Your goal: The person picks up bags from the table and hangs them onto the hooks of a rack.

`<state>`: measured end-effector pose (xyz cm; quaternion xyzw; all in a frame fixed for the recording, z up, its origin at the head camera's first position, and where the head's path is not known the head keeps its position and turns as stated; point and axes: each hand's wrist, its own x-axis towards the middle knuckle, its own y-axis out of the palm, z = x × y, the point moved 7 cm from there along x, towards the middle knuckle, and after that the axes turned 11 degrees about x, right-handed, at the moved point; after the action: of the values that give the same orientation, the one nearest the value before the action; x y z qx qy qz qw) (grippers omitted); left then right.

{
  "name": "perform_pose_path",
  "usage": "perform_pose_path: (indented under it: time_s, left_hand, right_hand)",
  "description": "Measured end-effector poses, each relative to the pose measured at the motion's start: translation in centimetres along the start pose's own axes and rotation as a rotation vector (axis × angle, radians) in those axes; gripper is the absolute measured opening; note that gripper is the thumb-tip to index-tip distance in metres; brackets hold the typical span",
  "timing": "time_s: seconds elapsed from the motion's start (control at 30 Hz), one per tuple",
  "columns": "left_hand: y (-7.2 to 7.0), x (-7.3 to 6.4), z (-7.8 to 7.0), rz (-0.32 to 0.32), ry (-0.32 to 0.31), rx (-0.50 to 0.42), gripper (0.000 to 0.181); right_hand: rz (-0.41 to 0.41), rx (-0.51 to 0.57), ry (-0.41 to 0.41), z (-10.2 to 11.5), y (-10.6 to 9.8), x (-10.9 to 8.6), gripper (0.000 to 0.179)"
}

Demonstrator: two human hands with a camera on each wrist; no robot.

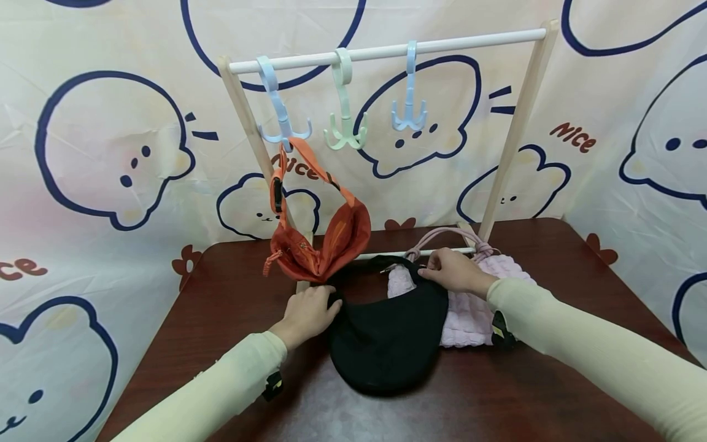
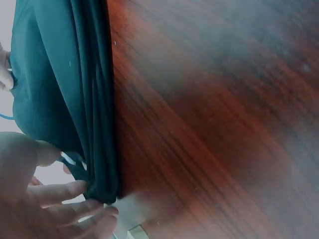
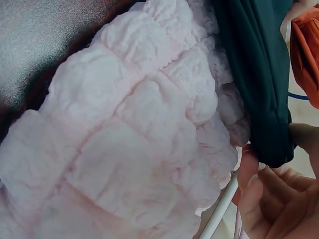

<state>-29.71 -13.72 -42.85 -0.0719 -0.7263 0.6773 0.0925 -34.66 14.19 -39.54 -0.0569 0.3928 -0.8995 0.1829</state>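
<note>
A black shoulder bag (image 1: 389, 344) with a curved body hangs between both hands above the table, looking dark green in the wrist views. At its upper left corner, my left hand (image 1: 309, 312) grips the cloth; in the left wrist view its thumb and fingers (image 2: 60, 191) lie on either side of the edge. My right hand (image 1: 454, 270) pinches the bag's upper right side by the strap. Behind that hand lies a puffy pink quilted bag (image 1: 469, 322) with cord handles, filling much of the right wrist view. An orange bag (image 1: 326, 239) hangs to the left.
A rack with a white rod (image 1: 386, 51) and wooden posts (image 1: 519, 129) stands on the brown table (image 1: 237, 294). From the rod hang a blue hook (image 1: 283, 113) bearing the orange bag, a green hook (image 1: 345, 107) and another blue hook (image 1: 410, 92). Patterned cloth (image 1: 138, 258) surrounds the table.
</note>
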Motion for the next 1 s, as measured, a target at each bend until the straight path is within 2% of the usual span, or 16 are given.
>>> perform_pose_path:
  time_s: [0.1, 0.2, 0.3, 0.43, 0.57, 0.63, 0.8, 1.0]
  left_hand:
    - [-0.3, 0.1, 0.1, -0.026, -0.006, -0.042, 0.037]
    - [-0.4, 0.2, 0.0, -0.038, -0.016, -0.061, 0.042]
    - [-0.5, 0.2, 0.0, -0.037, -0.027, -0.07, 0.049]
    - [-0.3, 0.4, -0.1, -0.019, -0.037, -0.067, 0.054]
    - [0.0, 0.7, -0.2, 0.006, -0.033, -0.078, 0.051]
    - [0.2, 0.8, -0.2, 0.026, -0.024, -0.085, 0.048]
    - [0.6, 1.0, -0.5, 0.057, 0.011, -0.08, 0.041]
    - [0.5, 1.2, -1.3, 0.004, 0.106, -0.031, 0.014]
  right_hand:
    - [0.006, 0.021, 0.002, 0.1, 0.0, -0.1, 0.029]
    - [0.011, 0.022, 0.004, 0.0, 0.1, -0.2, 0.032]
    - [0.012, -0.003, 0.011, -0.2, 0.2, -0.1, 0.033]
    - [0.03, -0.029, -0.015, -0.1, 0.3, -0.1, 0.044]
    - [0.065, -0.014, -0.032, -0.1, 0.5, -0.1, 0.029]
    - [0.082, -0.001, -0.032, -0.1, 0.5, -0.1, 0.024]
    - [0.107, 0.027, -0.058, 0.2, 0.7, -0.3, 0.03]
    - [0.123, 0.052, -0.1, 0.5, 0.7, -0.4, 0.028]
